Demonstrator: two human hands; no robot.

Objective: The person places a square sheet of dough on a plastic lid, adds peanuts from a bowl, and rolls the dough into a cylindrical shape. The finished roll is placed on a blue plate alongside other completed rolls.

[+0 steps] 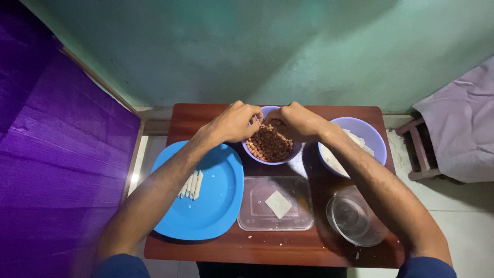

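Observation:
My left hand (234,122) and my right hand (294,121) meet over a lilac bowl (259,157) of reddish-brown chopped filling (268,144) at the back middle of a small wooden table (267,249). Both hands have fingers curled inward at the bowl's far rim; what they pinch is hidden. In front of the bowl lies a clear plastic lid (276,203) with one square white wrapper (278,204) on it. On the left, a blue plate (216,201) holds several rolled white wraps (191,185).
A second lilac bowl (369,133) with white wrappers stands at the back right. A clear glass bowl (355,216) sits at the front right. A green wall is behind, a purple panel (56,154) left, a cloth-covered seat (458,123) right.

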